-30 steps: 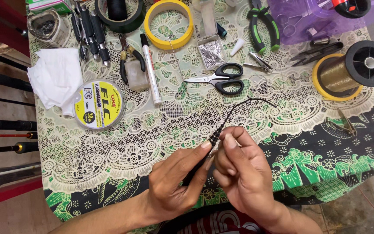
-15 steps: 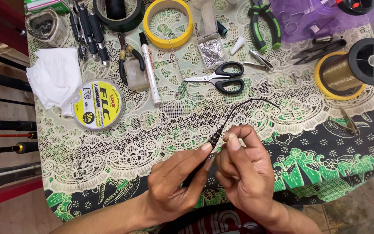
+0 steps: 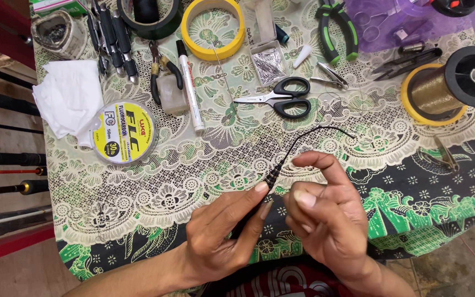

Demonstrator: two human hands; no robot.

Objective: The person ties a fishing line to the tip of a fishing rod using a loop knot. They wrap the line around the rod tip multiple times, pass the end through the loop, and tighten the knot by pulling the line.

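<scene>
Underneath, green batik tablecloth [image 3: 413, 220].

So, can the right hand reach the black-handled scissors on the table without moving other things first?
Probably yes. The right hand is empty beside the thin black rod, and the scissors lie flat just beyond. Only bare tablecloth and the rod's thin curved tip lie between.

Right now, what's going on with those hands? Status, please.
Left hand pinches thin black rod near its ringed joint. Right hand open beside it, fingers loose. Scissors lie beyond, apart.
</scene>
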